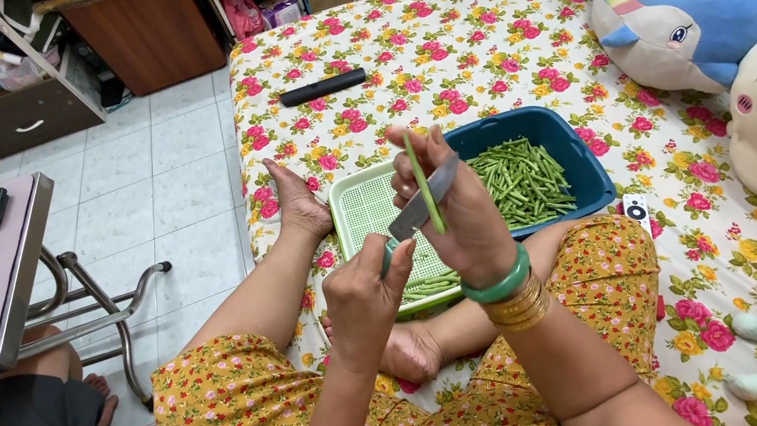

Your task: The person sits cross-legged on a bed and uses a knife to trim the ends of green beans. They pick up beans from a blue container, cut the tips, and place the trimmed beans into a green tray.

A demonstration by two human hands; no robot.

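My right hand [458, 205] pinches 1 green bean [421, 181] upright, and my left hand [366, 296] grips a knife [423, 204] against it. The blue basin [585, 172] of beans sits at 2 o'clock, touching the green tray [363, 207].

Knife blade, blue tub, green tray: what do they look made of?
Grey knife blade, in the left hand: likely steel, with a dull sheen. Deep blue rectangular tub of green beans: looks like moulded plastic, with smooth glossy walls. Pale green perforated tray: probably plastic, with a fine moulded mesh.
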